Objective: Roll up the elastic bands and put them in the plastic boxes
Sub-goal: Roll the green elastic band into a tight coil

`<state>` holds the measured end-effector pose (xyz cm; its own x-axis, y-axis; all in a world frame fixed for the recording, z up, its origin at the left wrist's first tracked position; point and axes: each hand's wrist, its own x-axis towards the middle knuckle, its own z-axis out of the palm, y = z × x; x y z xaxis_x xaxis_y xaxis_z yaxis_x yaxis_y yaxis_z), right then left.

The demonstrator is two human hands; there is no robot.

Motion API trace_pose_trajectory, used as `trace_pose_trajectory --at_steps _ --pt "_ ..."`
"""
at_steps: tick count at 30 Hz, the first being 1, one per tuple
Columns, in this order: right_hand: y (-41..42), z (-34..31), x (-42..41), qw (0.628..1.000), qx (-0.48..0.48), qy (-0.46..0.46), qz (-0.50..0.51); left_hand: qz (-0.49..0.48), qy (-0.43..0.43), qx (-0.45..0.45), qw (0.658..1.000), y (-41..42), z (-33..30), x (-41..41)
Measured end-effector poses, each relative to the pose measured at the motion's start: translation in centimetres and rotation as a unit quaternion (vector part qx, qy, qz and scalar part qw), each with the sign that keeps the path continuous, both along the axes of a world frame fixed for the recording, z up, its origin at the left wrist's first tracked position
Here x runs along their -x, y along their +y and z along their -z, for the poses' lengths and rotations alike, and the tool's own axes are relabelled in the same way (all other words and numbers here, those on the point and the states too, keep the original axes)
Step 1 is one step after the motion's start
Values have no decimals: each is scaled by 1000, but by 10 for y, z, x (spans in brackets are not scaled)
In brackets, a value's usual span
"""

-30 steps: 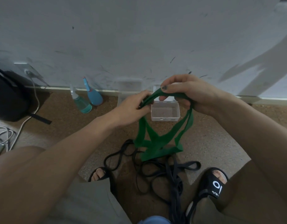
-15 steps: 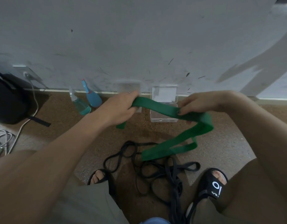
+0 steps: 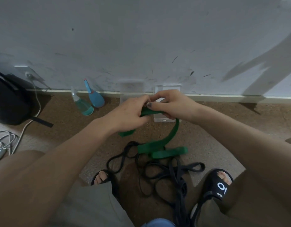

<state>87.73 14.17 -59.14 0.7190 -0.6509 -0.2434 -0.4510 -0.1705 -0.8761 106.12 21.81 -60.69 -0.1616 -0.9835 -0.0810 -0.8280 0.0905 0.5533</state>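
Black bands (image 3: pixel 166 176): tangled on the floor (image 3: pixel 215 145) between two sandalled feet. Green band (image 3: pixel 164 145): lower loops on the floor just beyond; upper end gripped by left hand (image 3: pixel 130 113) and pinched by right hand (image 3: pixel 171 105), hands touching. Clear box (image 3: pixel 162 119): behind the hands, near the wall. Two bottles (image 3: pixel 89 102): far left.

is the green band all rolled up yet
No. Both hands grip one end of the green band; the rest trails loose to the floor.
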Motion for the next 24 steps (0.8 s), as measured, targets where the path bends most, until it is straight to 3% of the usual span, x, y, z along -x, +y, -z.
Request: trace_pose_trajectory --at_steps 6,8,11,13,16,21,24 --pt "-12 -13 7 996 -72 -50 27 -21 -55 -30 998 1 9 -12" --pt "-15 -15 13 998 -60 -14 32 -22 -60 -28 998 1 10 -16" --pt "-22 -24 25 994 0 110 -19 -6 -91 -6 996 -1 7 -20" --pt "-25 -30 34 985 -27 158 -66 19 -121 -9 992 -2 5 -18" --pt "-15 -28 30 987 -83 128 -58 49 -135 -5 990 -2 1 -8" --pt "9 2 1 994 6 107 -21 52 -105 -11 993 -1 -4 4" --pt "3 -1 6 996 -74 51 -19 55 -42 -25 997 3 -3 1"
